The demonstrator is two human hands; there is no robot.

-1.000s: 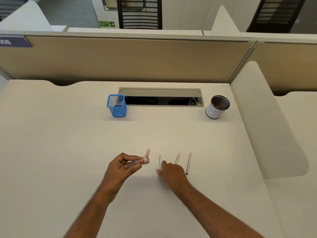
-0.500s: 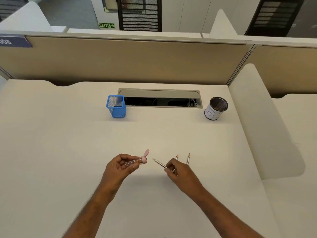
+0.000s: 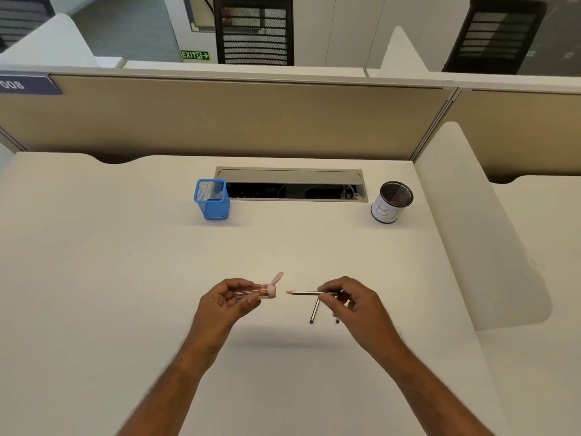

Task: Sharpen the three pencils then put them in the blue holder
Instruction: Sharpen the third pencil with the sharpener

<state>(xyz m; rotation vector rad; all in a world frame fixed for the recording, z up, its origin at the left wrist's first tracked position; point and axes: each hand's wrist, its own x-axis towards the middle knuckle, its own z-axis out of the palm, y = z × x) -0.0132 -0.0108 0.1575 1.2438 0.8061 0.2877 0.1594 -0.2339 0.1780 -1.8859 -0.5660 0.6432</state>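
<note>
A wide cream desk [image 3: 125, 294] fills most of the view, seen from above by the person working at it. A tan partition wall [image 3: 220, 121] runs along its far edge, and a rounded cream divider panel [image 3: 471, 231] stands along the right side. Set into the back of the desk is a long grey cable tray [image 3: 290, 184] with its lid open. Just left of the tray stands the blue holder [image 3: 212, 199], a square mesh cup, upright. Right of the tray, well apart from the blue one, stands a round black mesh cup wrapped in white paper [image 3: 391, 202].

Near the front centre, two bare forearms reach in. The left hand [image 3: 224, 305] is curled around a clear tube-shaped sharpener [image 3: 256, 291] with a pink end, its pink cap flipped open and the opening facing right. The right hand [image 3: 358, 302] pinches one pencil [image 3: 306, 292] between thumb and fingertips, holding it level above the desk with its tip pointing left at the sharpener, a small gap between them. Two more pencils lie on the desk beneath the right hand: one [image 3: 314, 311] mostly visible, the other [image 3: 337, 319] largely hidden by the fingers.
</note>
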